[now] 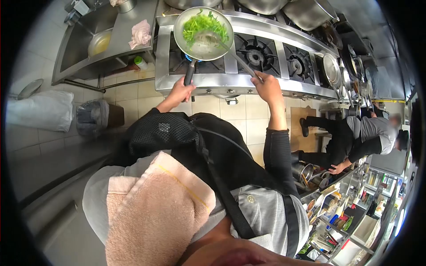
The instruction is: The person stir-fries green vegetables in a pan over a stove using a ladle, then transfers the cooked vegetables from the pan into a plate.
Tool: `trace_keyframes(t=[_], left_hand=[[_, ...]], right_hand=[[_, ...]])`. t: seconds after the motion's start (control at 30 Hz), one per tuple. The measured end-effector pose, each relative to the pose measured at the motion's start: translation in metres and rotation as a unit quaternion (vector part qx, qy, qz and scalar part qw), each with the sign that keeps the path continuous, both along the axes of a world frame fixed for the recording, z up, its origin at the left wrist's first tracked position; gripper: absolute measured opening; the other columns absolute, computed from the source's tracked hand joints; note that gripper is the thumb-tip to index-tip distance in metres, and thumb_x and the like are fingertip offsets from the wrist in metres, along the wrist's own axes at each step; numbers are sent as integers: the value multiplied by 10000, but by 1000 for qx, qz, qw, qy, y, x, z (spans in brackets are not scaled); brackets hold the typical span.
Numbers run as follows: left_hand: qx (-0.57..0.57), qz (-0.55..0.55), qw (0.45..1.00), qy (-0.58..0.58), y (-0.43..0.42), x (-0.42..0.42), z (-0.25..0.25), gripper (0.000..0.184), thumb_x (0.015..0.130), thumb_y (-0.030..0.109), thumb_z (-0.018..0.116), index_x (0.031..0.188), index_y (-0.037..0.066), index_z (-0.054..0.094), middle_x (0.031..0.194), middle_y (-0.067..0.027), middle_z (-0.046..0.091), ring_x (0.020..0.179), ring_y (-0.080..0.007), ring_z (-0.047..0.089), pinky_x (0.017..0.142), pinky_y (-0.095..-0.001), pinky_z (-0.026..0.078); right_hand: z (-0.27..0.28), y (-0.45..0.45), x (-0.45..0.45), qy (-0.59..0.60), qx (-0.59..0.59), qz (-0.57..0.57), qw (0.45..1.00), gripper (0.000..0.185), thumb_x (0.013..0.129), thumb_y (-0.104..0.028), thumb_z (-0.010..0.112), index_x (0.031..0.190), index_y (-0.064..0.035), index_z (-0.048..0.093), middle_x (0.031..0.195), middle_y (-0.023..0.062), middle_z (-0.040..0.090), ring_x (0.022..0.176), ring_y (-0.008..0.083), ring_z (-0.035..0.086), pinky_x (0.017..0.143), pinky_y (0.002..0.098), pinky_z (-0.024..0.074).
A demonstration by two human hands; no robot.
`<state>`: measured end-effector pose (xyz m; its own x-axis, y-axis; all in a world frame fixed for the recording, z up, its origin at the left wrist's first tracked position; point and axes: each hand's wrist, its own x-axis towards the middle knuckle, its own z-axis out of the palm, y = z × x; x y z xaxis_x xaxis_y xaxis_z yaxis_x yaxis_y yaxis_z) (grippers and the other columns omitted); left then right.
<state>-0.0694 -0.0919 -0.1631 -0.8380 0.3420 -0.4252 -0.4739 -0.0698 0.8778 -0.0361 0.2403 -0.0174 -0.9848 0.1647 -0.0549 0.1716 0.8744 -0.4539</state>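
My left hand [180, 93] is closed around the black handle of a frying pan [178, 41]. The pan sits over a lit burner with a blue flame at its near edge. Chopped green leafy vegetables [204, 27] lie in the far part of the pan. In my right hand [268, 88] is a long metal ladle [240, 61], slanting up and left. Its bowl rests in the pan at the near side of the greens, partly blurred. Both hands are in front of the stove's front edge.
The steel stove [208, 82] has bare burners [255, 56] right of the pan, with large pots [310, 14] behind. A sink [76, 55] and pink cloth [140, 33] are at left, above a bin [92, 116]. A co-worker [372, 133] stands at the right.
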Motion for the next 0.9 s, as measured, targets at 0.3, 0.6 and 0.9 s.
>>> trace_keyframes(t=[0.3, 0.6, 0.9], left_hand=[[4, 16, 999, -35, -11, 18, -41, 217, 876, 111, 673, 978, 60, 489, 605, -5, 488, 398, -110, 452, 370, -295, 379], [58, 73, 987, -129, -9, 1, -27, 364, 977, 400, 604, 1075, 60, 520, 731, -15, 529, 547, -100, 498, 460, -282, 428], [-20, 52, 993, -103, -22, -2, -27, 512, 1023, 511, 458, 1244, 56, 536, 675, 0, 466, 449, -98, 405, 391, -266, 330]], right_hand=[[18, 12, 18, -33, -78, -14, 996, 409, 874, -302, 730, 1223, -94, 689, 777, 133, 713, 701, 173, 649, 693, 327, 509], [-80, -40, 39, -17, -114, 69, 991, 418, 922, -240, 653, 1288, -42, 619, 958, 269, 688, 915, 387, 694, 812, 428, 533], [-93, -19, -15, 55, -80, 45, 994, 410, 915, -228, 649, 1274, -30, 625, 952, 266, 692, 913, 407, 686, 817, 443, 544]])
